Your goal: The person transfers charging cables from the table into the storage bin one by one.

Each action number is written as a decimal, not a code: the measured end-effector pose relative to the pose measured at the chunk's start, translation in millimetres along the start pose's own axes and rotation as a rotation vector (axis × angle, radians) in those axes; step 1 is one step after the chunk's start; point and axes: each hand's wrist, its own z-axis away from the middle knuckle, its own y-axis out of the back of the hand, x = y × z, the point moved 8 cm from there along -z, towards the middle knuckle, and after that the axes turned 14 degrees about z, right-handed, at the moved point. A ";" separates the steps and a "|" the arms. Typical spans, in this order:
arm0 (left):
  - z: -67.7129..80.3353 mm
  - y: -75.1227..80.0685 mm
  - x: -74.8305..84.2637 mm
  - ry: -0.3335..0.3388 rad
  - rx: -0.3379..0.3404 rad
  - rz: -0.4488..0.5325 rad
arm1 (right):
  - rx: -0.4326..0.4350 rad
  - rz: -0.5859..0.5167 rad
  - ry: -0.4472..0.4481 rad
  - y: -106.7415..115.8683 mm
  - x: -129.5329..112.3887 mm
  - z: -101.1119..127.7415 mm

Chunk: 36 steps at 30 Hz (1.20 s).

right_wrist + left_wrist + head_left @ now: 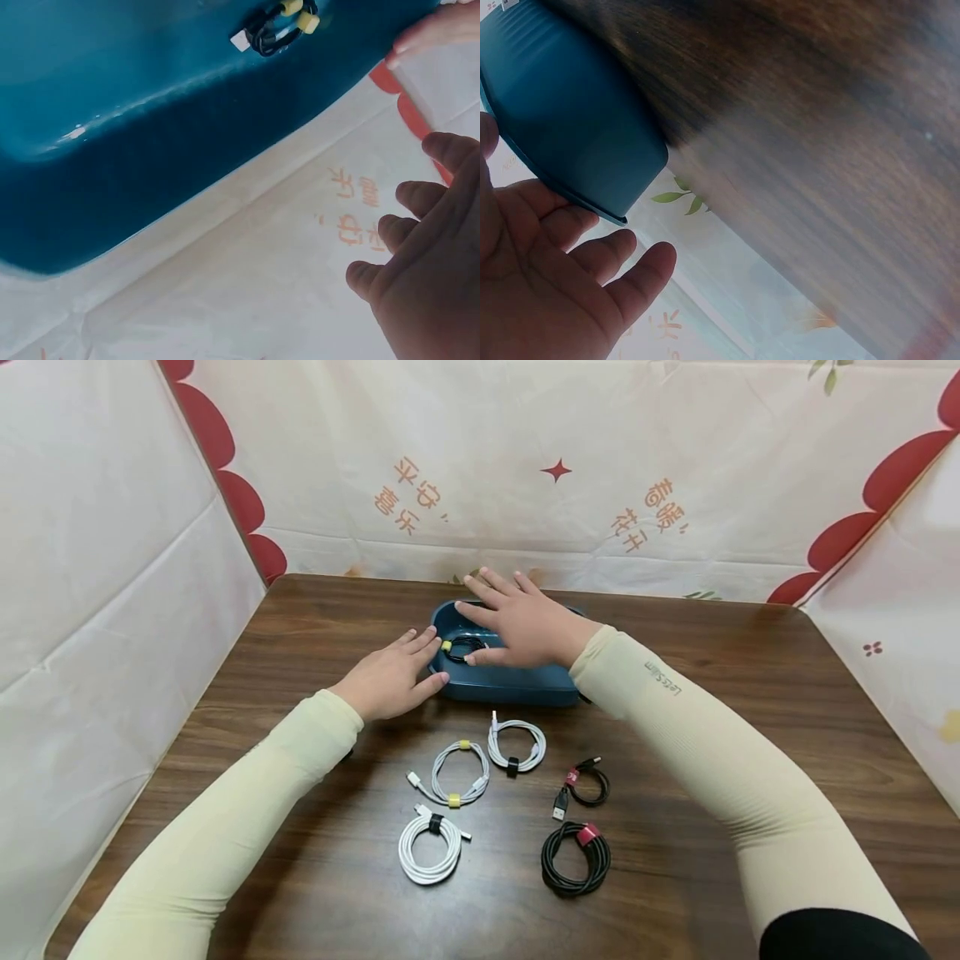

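A blue plastic bin (510, 687) stands toward the back of the table. Inside it, at the left end, lies a coiled black cable (262, 34) with yellow ties. My left hand (392, 681) is at the bin's left end, fingertips right at the rim with the fingers spread; in the left wrist view the fingers (604, 255) overlap the rim's edge. Over the bin, my right hand (528, 625) is spread flat and holds nothing. In the right wrist view its fingers (420, 199) extend beside the bin's wall, apart from the cable.
In front of the bin lie a white coil with yellow ties (480, 777), two white coils with black ties (536, 752) (408, 860), a small black USB cable (600, 789) and a thicker black coil (551, 868), both with red ties. A printed cloth (487, 443) hangs behind the table.
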 end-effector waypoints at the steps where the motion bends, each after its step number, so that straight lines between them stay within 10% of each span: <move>1: 0.3 -0.3 -0.6 0.002 0.002 -0.001 | 0.002 0.009 0.001 -0.3 -1.5 4.6; 36: 3.1 -0.3 4.1 0.004 0.036 -0.072 | 0.048 -0.070 0.274 -42.1 -108.0 163.0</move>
